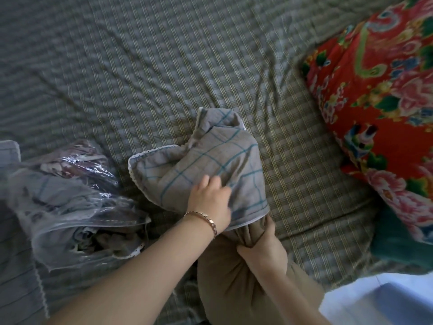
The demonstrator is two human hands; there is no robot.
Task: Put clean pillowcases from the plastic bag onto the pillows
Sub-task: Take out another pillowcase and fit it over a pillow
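A grey pillowcase with teal check lines and a white lace edge covers the far end of a tan pillow at the middle of the bed. My left hand grips the pillowcase near its open hem, fingers curled into the cloth. My right hand squeezes the bare tan pillow just below the hem, bunching it into a neck. A clear plastic bag holding more folded cloth lies to the left, apart from both hands.
A checked sheet covers the bed. A red floral quilt or pillow lies at the right, with dark green cloth below it. A white and blue object sits at the bottom right corner.
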